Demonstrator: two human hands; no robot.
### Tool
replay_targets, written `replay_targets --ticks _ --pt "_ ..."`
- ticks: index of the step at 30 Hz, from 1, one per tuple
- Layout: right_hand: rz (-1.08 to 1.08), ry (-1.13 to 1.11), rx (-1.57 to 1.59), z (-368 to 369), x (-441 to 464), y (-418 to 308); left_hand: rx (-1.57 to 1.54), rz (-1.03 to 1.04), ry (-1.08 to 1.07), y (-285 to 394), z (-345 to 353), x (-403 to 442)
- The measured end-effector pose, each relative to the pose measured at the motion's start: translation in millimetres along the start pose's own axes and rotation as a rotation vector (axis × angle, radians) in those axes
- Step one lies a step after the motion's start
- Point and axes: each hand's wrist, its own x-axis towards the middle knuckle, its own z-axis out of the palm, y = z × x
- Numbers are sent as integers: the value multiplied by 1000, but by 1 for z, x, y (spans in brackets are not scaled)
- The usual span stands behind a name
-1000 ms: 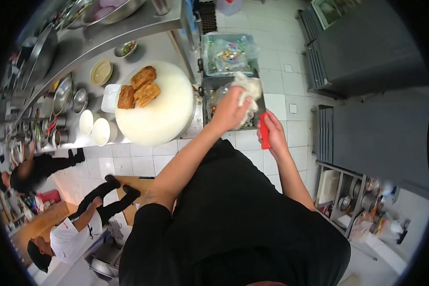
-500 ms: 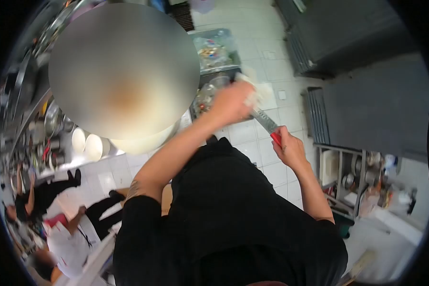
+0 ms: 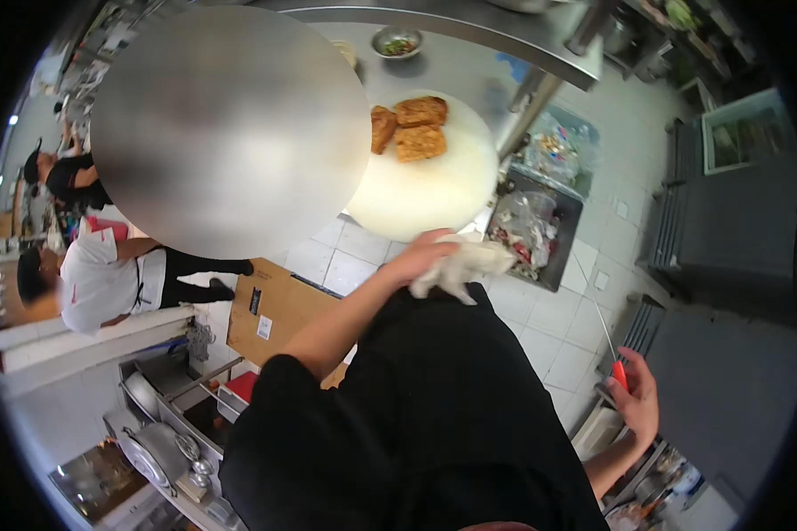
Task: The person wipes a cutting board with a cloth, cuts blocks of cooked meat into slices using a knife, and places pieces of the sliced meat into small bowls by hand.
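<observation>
My left hand (image 3: 423, 257) is closed on a crumpled whitish cloth (image 3: 468, 265), close to the near edge of the round white cutting board (image 3: 425, 199). Browned, fried-looking pieces (image 3: 421, 142) lie on the board's far part. Well out to the right, my right hand (image 3: 638, 398) grips the red handle of a knife (image 3: 619, 375). Its thin blade points up and away, seen nearly edge-on. Cloth and knife are apart.
Right of the board stand a dark waste bin (image 3: 568, 252) and a clear-lined bin (image 3: 562, 146). A metal bowl (image 3: 397, 42) sits behind the board. Cardboard (image 3: 283, 310) lies on the floor; a co-worker (image 3: 115, 274) stands left. A blurred disc hides the upper left.
The view has turned, shifting the board and bins rightward. The cloth and knife, together earlier, have separated; my right hand has moved out right with the knife, my left toward the board.
</observation>
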Motion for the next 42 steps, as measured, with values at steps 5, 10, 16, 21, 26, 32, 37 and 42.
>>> replay_targets --ticks 5,10,16,21,26,32,37,42 --pt "-182 -313 186 124 109 -29 -143 -56 177 20 -244 -142" --pt "-228 -197 426 238 158 -54 57 -81 718 52 -430 -182" --pt "-270 67 489 300 173 -83 589 -55 975 50 -580 -101" --pt "-283 198 448 329 169 -83 1483 246 1040 63 -515 -45" --pt "-240 287 483 355 147 -93 1330 705 729 63 -390 -9" --pt "-148 235 307 343 165 -92 1032 873 351 88 -199 27" --pt "-251 253 72 332 169 -73 1138 857 338 105 -114 72" --pt "-181 92 204 312 151 -89 1361 682 326 88 -112 92"
